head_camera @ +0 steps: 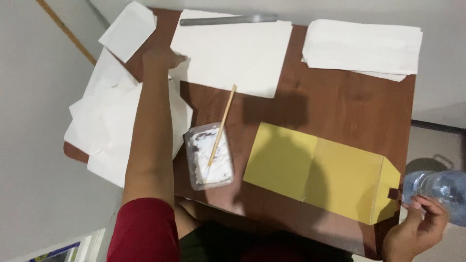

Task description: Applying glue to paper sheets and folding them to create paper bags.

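The clear plastic bottle lies tilted, nearly on its side, just off the counter's edge — the right hand's fingers curl under its near end, and its body runs away from them to the frame's edge. The large white sheet lies flat on the counter — its near corner sits under the left hand's fingers, the rest spreading away from them.

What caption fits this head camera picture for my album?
Left hand on a white paper sheet, right hand holding a clear plastic bottle, beside a folded yellow paper envelope on a brown wooden table.
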